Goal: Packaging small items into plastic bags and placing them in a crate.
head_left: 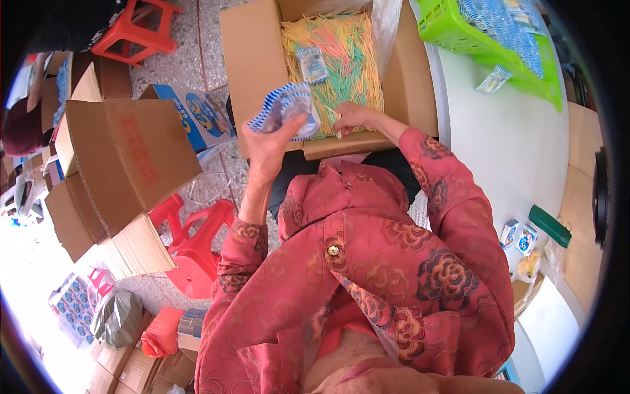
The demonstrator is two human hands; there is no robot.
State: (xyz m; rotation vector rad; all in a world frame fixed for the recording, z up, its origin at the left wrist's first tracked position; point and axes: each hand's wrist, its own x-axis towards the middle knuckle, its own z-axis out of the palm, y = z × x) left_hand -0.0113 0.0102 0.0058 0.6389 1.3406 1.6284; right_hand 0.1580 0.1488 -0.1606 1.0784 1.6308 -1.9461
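My left hand grips clear plastic bags with blue-and-white striped edges, above the near left part of an open cardboard box. How many bags there are I cannot tell. Thin sticks in yellow, orange and green fill the box in a loose heap. At the heap's near side, my right hand is closed, its fingertips pinching one or more pale thin sticks. Beyond my left hand, a small blue-and-white packet lies on top of the sticks.
A white table on the right bears a green basket of striped packets, with one packet beside it. A dark green case lies farther down. Left are a large open carton, a blue printed box and red stools.
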